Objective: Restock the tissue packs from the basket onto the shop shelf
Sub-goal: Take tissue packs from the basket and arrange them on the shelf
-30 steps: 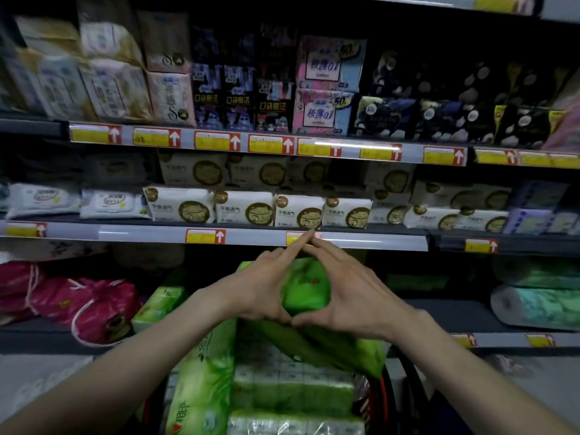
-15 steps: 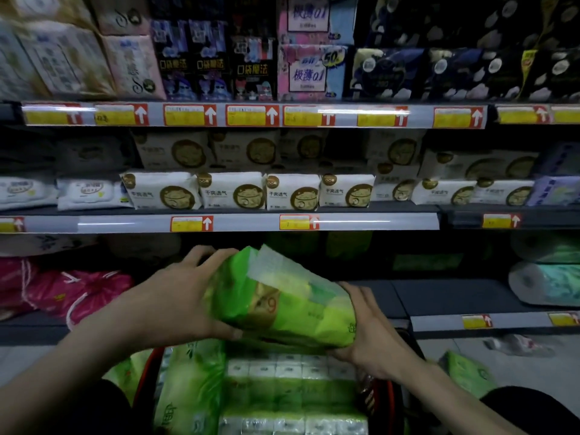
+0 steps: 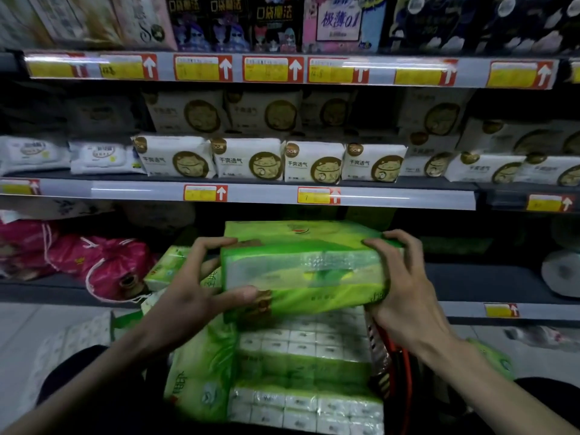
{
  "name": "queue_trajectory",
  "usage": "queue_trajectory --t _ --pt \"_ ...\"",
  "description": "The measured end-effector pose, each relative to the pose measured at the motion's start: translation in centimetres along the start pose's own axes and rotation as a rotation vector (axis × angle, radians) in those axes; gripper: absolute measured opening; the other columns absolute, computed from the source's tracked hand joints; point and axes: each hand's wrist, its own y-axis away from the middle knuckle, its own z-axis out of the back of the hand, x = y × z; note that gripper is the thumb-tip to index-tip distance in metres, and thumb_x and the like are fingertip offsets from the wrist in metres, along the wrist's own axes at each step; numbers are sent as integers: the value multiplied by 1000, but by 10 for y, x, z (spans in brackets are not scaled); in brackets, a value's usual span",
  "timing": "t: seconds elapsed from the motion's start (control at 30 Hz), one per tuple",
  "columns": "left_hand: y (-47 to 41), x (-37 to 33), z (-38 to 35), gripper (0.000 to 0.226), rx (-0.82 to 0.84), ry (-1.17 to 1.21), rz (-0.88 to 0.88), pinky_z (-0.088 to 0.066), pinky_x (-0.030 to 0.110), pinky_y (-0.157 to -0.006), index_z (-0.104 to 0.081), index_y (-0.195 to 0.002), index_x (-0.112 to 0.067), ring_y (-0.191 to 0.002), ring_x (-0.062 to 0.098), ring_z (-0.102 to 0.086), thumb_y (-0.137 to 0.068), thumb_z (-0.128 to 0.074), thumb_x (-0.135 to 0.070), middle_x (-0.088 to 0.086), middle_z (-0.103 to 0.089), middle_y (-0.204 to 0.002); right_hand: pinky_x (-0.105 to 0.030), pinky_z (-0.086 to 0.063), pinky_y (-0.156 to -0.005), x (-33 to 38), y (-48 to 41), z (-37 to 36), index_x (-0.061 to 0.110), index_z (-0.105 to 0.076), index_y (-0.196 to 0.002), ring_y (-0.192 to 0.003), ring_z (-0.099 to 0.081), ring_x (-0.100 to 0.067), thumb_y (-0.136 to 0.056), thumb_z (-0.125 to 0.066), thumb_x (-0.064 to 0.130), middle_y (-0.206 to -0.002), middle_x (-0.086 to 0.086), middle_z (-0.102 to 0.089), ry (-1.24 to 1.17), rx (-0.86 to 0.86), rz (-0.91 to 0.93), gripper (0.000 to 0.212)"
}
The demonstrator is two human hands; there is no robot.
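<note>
A green tissue pack is held level in front of the lower shelf opening, above the basket. My left hand grips its left end, thumb under the front edge. My right hand grips its right end, fingers over the top. Below, the red-rimmed basket holds several more green-and-white tissue packs. The dark lower shelf lies just behind the held pack, with another green pack lying on it at the left.
Pink drawstring bags fill the lower shelf's left side; white rolls sit at its right. The shelf above carries white and gold packs behind a price rail. A small green pack lies on the floor at right.
Both hands went from pressing on packs in the basket to lifting one green pack. It has turned from tilted to level and risen toward the lower shelf.
</note>
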Motion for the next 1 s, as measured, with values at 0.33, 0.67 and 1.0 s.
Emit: queue_trajectory --t 0.33,0.67,1.0 --pt "-129 65 3 62 118 176 149 -61 54 -90 -57 -130 -22 -112 35 -72 -77 -81 -3 16 -71 -125 -47 -58 -97 -53 -43 -49 3 -66 -132 -105 -77 -34 -53 -92 -4 -113 -13 -80 -978 130 -834 84" --pt "-271 119 -28 47 16 228 474 -62 48 -89 -63 -124 6 -104 35 -73 -79 -75 12 25 -72 -119 -41 -54 -88 -122 -123 -123 19 -69 -117 -95 -67 -16 -97 -74 9 -106 1 -73 -854 249 -1033 23" --pt "-348 191 -42 29 -201 188 569 -60 31 -75 -57 -134 -5 -120 28 -63 -109 -47 -16 13 -61 -134 -34 -59 -77 -145 -175 -199 4 -62 -105 -89 -68 -25 -91 -64 -5 -96 -10 -66 -758 17 -1247 17"
